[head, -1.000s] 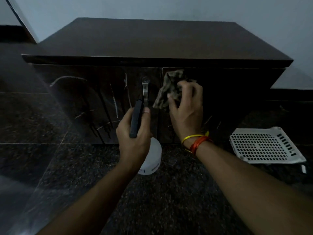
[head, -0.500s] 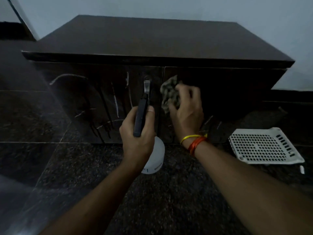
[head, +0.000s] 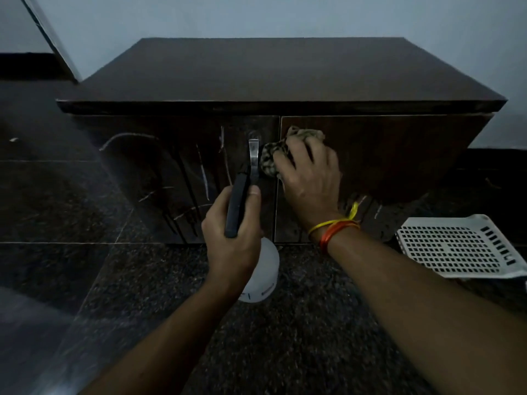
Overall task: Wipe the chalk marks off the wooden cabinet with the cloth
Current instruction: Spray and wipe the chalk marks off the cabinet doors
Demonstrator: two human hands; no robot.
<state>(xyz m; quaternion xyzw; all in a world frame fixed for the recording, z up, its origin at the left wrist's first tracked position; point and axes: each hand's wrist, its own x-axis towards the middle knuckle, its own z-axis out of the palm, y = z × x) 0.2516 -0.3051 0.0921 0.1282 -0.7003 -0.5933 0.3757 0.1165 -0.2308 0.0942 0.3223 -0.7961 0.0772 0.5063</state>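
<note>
I observed the wooden cabinet [head: 279, 78] standing on a dark speckled floor [head: 285, 323] against a pale wall [head: 256, 15]; all positions below are given relative to it. My right hand [head: 309, 173] pressed the crumpled patterned cloth [head: 271, 158] against the upper inner corner of the cabinet's right door [head: 399, 155], close beside the seam between the doors. The fingers of that hand were curled over the cloth, clamped on it. Yellow and orange bands [head: 335, 228] circled the right wrist. My left hand [head: 231, 232], in front of the cabinet's left door [head: 159, 172], was closed around a white spray bottle [head: 262, 275] with a dark trigger head [head: 236, 203]; its fingers were wrapped on the neck, thumb on top. A metal handle [head: 253, 153] sat on the left door just beside the cloth. Pale chalk marks [head: 204, 178] showed across the left door, with a few more [head: 377, 210] near the bottom of the right door. A white perforated tray [head: 456, 246] lay on the floor by the cabinet's right front corner.
</note>
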